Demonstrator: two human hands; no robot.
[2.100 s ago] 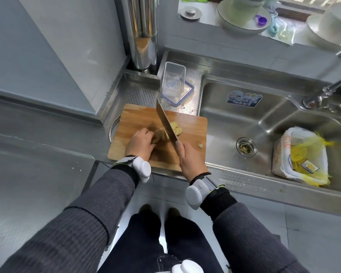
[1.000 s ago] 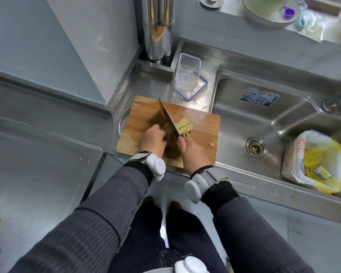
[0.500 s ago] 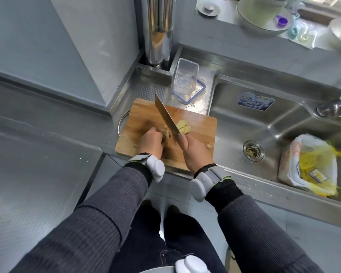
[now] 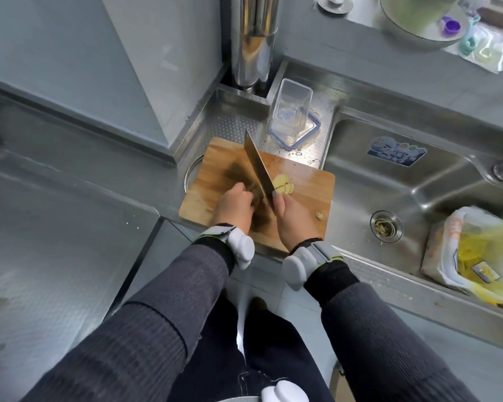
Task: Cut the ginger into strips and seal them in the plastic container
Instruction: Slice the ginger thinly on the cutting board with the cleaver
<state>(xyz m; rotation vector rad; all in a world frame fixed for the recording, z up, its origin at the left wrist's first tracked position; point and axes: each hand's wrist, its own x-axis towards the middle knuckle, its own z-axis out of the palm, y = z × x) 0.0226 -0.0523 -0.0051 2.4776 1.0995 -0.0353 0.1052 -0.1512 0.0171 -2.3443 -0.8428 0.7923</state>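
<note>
The right hand (image 4: 295,219) wraps its fingers round the cleaver (image 4: 257,166); the left hand (image 4: 234,206) curls fingers onto the ginger (image 4: 252,188) on the cutting board (image 4: 305,198).

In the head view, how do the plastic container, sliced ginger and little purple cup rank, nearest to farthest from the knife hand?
From the right hand:
1. sliced ginger, just beyond its fingers on the cutting board.
2. plastic container, behind the board.
3. purple cup, far back right on the ledge.
</note>
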